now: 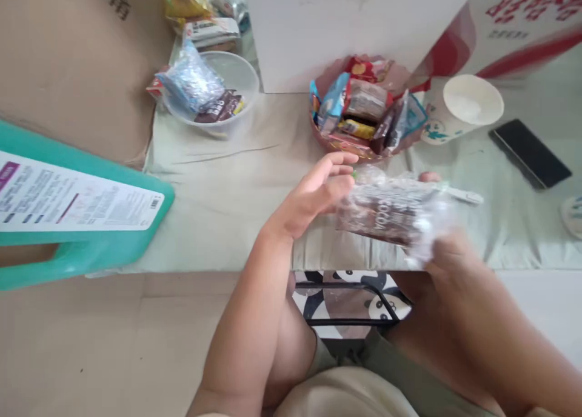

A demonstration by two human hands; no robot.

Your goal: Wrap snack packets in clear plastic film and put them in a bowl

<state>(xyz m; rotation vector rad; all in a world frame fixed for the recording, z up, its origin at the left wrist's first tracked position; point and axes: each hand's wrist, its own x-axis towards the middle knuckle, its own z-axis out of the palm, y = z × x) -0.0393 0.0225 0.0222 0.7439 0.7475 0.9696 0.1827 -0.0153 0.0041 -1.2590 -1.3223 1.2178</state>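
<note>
Right hand [450, 253] clasps cocoa packet [386, 214] (blurred), left hand [318, 193] touching its end.

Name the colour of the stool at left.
The stool is teal with a white label; head view.

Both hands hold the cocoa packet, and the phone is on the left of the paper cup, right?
No. In the head view the phone lies on the right of the paper cup, not the left. The left hand and right hand do hold the cocoa packet.
</note>
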